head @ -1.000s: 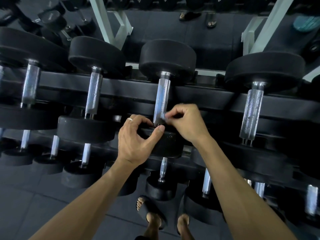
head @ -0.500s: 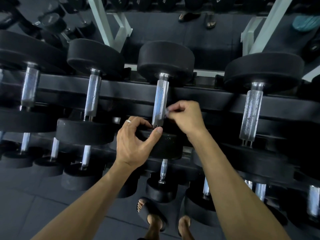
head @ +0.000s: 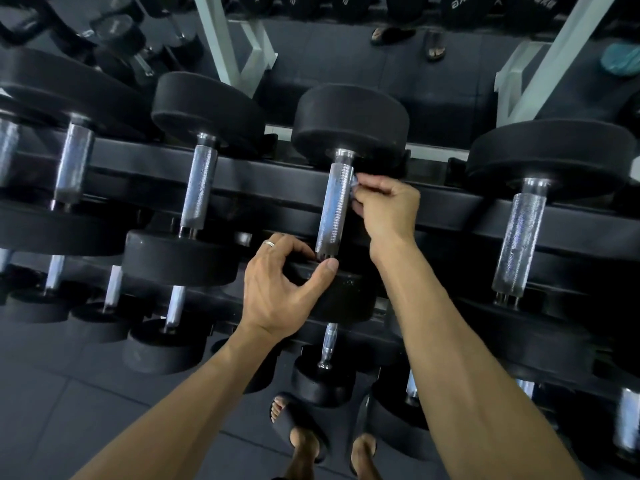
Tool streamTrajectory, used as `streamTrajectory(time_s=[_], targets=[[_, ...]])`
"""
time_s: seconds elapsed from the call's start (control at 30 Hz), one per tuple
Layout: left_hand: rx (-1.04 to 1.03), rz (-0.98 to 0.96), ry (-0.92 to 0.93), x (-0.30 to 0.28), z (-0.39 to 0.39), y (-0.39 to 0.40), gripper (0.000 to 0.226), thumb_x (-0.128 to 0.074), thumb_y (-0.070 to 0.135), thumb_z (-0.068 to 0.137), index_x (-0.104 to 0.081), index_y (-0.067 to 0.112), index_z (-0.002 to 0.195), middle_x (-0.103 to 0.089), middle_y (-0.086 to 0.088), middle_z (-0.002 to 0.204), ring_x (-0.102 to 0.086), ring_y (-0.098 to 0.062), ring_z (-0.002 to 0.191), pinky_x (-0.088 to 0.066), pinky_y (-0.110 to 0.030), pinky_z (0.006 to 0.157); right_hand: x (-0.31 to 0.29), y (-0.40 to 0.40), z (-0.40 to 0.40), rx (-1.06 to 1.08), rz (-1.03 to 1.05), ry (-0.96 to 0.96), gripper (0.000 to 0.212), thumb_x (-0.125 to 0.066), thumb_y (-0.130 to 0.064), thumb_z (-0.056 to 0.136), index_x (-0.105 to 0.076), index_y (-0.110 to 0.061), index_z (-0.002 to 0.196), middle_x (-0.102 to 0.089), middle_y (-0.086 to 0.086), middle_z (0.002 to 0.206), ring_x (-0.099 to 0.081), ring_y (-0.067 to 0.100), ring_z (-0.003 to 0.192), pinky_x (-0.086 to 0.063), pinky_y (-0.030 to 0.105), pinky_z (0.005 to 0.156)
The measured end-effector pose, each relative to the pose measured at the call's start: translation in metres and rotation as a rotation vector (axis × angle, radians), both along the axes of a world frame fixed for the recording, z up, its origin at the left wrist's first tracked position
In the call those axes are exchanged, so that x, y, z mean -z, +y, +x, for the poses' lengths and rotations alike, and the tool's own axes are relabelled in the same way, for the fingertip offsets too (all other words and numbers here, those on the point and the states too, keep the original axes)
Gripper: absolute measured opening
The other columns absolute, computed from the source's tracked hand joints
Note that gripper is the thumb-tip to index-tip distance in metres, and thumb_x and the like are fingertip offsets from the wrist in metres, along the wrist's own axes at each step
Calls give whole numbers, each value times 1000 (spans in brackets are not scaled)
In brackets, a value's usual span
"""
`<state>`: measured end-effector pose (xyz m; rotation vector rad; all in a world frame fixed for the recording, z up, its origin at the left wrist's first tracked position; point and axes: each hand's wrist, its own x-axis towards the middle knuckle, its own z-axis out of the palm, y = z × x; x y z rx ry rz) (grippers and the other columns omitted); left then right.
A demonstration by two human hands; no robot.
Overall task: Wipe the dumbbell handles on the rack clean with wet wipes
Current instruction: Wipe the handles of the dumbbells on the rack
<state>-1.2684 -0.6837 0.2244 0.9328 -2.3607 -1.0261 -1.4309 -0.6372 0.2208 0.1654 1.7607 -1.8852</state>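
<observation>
Right hand (head: 386, 211) has its fingertips pinched on a small wad of wet wipe (head: 355, 188), pressed against the right side of the dumbbell handle (head: 335, 206), up near the far end of the grip. Wipe is mostly hidden by the fingers; only a pale scrap shows.

Left hand (head: 277, 289) grips the near weight head (head: 341, 292) of the same dumbbell: thumb on the upper face just below the handle's near collar, fingers curled over the left edge. Ring (head: 269, 243) on one finger.

That dumbbell sits on the top tier of the rack (head: 259, 174), handle spanning the two black rails, running away from the person. Far head (head: 349, 124) rests beyond the back rail. Handle is knurled steel, looks bluish in this light.

Same tier: one dumbbell to the left with handle (head: 199, 188), one further left (head: 73, 168), one to the right (head: 521, 237); the right one's handle looks streaky and dull. All untouched by either hand.

Lower tier below holds smaller dumbbells (head: 322, 368), one directly under the left wrist.

Person's feet in black sandals (head: 298, 427) on dark floor (head: 69, 393) tiles, right at the rack's base. Pale green frame (head: 225, 39) struts stand behind the rack.
</observation>
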Motion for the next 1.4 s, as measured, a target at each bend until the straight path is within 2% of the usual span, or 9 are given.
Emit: streamTrajectory(time_s=[0.13, 0.33, 0.53, 0.67, 0.77, 0.87, 0.93, 1.07, 1.4], targets=[[4, -2, -7, -1, 0, 0, 40, -60, 60, 74, -63, 20, 79, -59, 12, 81, -58, -6, 80, -44, -21, 74, 4, 21, 17, -130, 51, -40, 25, -67, 7, 88, -74, -5, 108, -75, 2, 100, -69, 3, 80, -55, 14, 68], [10, 4, -10, 0, 0, 0, 40, -60, 60, 74, -63, 21, 78, -59, 12, 80, -57, -7, 79, -42, -18, 73, -9, -16, -14, 139, -117, -134, 28, -69, 13, 83, -74, -14, 77, -75, 2, 83, -73, 11, 78, -60, 29, 79], [4, 7, -6, -1, 0, 1, 39, -60, 61, 74, -62, 22, 77, -58, 11, 79, -58, -11, 79, -45, -25, 73, 6, 27, 14, -275, 157, -6, 25, -69, 9, 83, -73, -16, 80, -74, 3, 83, -70, 14, 77, -58, 25, 77], [1, 9, -18, -1, 0, 1, 39, -60, 62, 73, -61, 24, 77, -58, 12, 78, -57, -9, 79, -43, -24, 74, -3, 4, -3, -117, 19, -109, 31, -56, 17, 87, -70, -10, 81, -70, 7, 81, -68, 14, 73, -60, 21, 65], [4, 8, -11, -1, 1, -1, 38, -60, 61, 74, -61, 24, 77, -58, 12, 78, -57, -9, 79, -43, -24, 73, -1, 12, 10, -233, 93, -60, 41, -49, 17, 84, -74, -15, 83, -74, 6, 86, -72, 17, 82, -61, 26, 75], [6, -9, -3, 0, 0, 0, 38, -59, 61, 74, -61, 23, 77, -58, 13, 77, -56, -8, 79, -43, -23, 73, -1, 33, 21, -440, 229, -67, 31, -55, 6, 80, -77, -14, 71, -74, 6, 76, -69, 21, 78, -56, 31, 76], [4, -14, -5, 0, 0, 0, 38, -59, 61, 74, -61, 23, 77, -57, 13, 77, -56, -7, 79, -42, -21, 73, -8, 31, 11, -371, 53, -289, 25, -57, -15, 90, -74, -5, 75, -72, 10, 75, -67, 23, 75, -54, 31, 73], [7, -15, -6, 0, 1, 0, 37, -59, 62, 74, -60, 25, 77, -56, 14, 77, -55, -6, 78, -40, -18, 73, -12, 25, 0, -266, -136, -506, 78, -34, -64, 97, -69, 5, 109, -72, 22, 104, -68, 30, 102, -52, 36, 78], [9, -6, -16, 1, 2, 0, 33, -60, 61, 75, -58, 28, 79, -56, 14, 78, -55, -8, 80, -40, -21, 74, -2, 30, -5, -509, 4, -521, 109, -10, -80, 91, -67, 11, 112, -71, 29, 107, -67, 35, 103, -52, 42, 83]])
